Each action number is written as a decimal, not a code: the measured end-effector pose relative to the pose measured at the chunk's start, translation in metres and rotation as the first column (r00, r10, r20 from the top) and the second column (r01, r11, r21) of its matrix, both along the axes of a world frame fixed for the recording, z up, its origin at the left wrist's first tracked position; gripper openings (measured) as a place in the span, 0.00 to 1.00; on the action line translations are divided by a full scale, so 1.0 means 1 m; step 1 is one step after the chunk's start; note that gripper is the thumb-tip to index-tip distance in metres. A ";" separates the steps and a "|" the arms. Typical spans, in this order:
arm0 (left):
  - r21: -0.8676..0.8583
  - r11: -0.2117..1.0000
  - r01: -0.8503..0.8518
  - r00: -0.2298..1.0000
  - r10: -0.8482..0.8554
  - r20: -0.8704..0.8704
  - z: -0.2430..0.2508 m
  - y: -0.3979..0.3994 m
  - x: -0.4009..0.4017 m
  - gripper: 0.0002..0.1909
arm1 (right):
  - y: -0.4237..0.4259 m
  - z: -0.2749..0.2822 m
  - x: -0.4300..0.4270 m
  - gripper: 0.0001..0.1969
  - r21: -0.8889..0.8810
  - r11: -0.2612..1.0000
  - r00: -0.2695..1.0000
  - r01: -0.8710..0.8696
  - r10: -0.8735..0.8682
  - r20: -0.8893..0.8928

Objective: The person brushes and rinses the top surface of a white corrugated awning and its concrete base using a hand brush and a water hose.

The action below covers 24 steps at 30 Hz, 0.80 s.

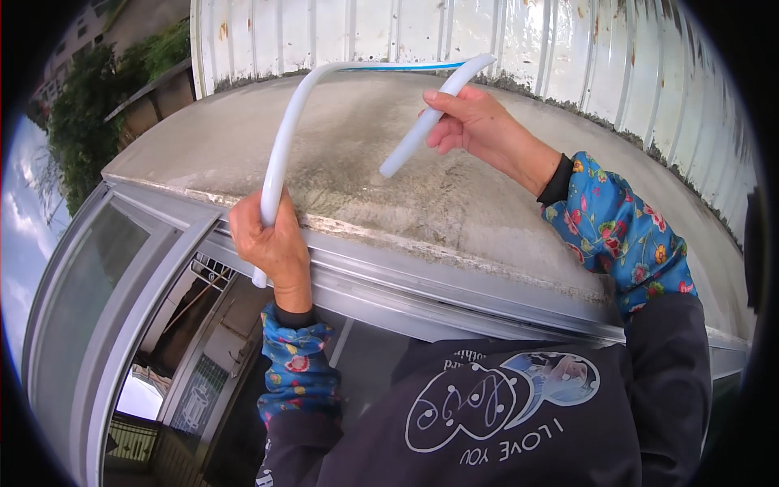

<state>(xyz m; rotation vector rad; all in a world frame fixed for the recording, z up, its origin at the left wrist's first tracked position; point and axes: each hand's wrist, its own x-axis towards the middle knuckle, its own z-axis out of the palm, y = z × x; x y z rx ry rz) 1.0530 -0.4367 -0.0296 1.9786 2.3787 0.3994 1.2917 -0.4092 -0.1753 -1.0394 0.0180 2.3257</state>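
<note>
A long white flexible strip or tube (288, 131), apparently plastic, is bent into an open loop above a concrete ledge. My left hand (286, 246) has its fingers wrapped around one length, and a short end sticks out below the fist. Near the other end, my right hand (468, 122) pinches the strip between thumb and fingers. That free end slants down over the ledge and seems to be apart from it. A thin blue line shows along the far stretch. Whether the piece is hollow I cannot tell.
The stained concrete ledge (237, 131) runs beneath both hands. Behind it stands a white corrugated metal wall (420, 30) with rust spots. An aluminium window frame (389, 304) edges the near side, and a glass pane (91, 280) stands at left. Trees (85, 122) are farther off.
</note>
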 end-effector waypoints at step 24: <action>-0.531 0.822 0.206 0.942 -0.020 0.336 0.018 0.019 -0.011 0.14 | -0.097 0.090 0.247 0.10 -0.042 0.955 0.622 -0.294 0.224 0.750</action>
